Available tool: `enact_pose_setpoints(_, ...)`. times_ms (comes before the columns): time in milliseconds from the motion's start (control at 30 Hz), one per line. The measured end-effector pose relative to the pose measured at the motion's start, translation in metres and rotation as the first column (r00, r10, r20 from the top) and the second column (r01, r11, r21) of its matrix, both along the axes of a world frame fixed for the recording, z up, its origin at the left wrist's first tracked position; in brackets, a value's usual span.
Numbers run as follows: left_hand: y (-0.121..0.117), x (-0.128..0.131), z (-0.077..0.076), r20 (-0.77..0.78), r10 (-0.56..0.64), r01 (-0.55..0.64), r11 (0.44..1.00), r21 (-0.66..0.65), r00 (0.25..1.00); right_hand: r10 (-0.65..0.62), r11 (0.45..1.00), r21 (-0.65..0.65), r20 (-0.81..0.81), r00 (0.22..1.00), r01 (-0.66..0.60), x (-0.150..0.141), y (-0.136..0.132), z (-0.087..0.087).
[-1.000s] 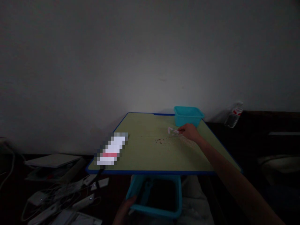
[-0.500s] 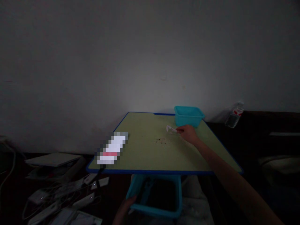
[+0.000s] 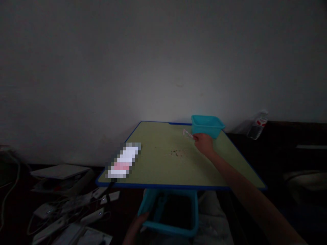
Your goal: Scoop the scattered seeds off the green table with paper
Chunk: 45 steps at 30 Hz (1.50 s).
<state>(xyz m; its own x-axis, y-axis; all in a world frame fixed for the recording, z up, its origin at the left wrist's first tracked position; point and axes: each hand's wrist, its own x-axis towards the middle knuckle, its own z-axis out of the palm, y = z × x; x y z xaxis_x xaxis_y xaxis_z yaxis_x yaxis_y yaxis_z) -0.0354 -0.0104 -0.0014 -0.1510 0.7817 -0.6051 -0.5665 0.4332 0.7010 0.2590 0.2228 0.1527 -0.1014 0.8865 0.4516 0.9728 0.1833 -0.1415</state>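
Note:
My right hand (image 3: 204, 143) reaches over the pale green tabletop (image 3: 153, 166) with its fingers pinched on a small, whitish, see-through thing (image 3: 187, 134). It has a thin handle and a wider far end, like a plastic spoon. Dark and pale specks (image 3: 176, 152) lie scattered on the tabletop, nearer to me than that hand. Below the table's front edge, my left hand (image 3: 138, 223) grips the left side of a blue plastic bin (image 3: 171, 230). Dark material fills this bin, and a blue tool (image 3: 160, 208) lies in it. Shadow hides part of my left hand's fingers.
A second blue bin (image 3: 207, 131) stands at the table's back right corner, just beyond my right hand. A phone-like blurred bright screen (image 3: 125, 161) is at the left edge. Cables and chargers (image 3: 92, 216) clutter the lower left; a plastic bottle (image 3: 258, 126) leans at right.
My right hand has risen slightly, and the spoon-like thing has moved up and away from the specks. My left hand keeps its hold on the lower bin. The view has shifted a little.

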Motion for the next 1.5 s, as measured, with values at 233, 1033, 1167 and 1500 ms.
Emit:
enact_pose_setpoints(233,-0.01,0.015,0.025,0.014,0.027,-0.027,0.999,0.033,1.0,0.143,0.981,-0.132,-0.017,0.99,-0.144,-0.007,-0.009,-0.005)
enact_pose_setpoints(1033,-0.007,0.014,0.021,0.032,0.049,-0.047,0.995,-0.084,0.998,0.158,0.986,-0.026,-0.123,0.98,-0.163,-0.005,-0.103,-0.018)
enact_pose_setpoints(1167,-0.006,0.015,0.022,0.047,0.059,-0.053,0.99,-0.132,0.997,0.175,0.984,-0.025,-0.127,0.976,-0.179,-0.007,-0.102,-0.018)
enact_pose_setpoints(1500,-0.007,0.012,0.024,0.065,0.015,-0.012,0.998,-0.054,0.998,0.208,0.977,-0.013,-0.136,0.969,-0.212,-0.011,-0.103,-0.02)
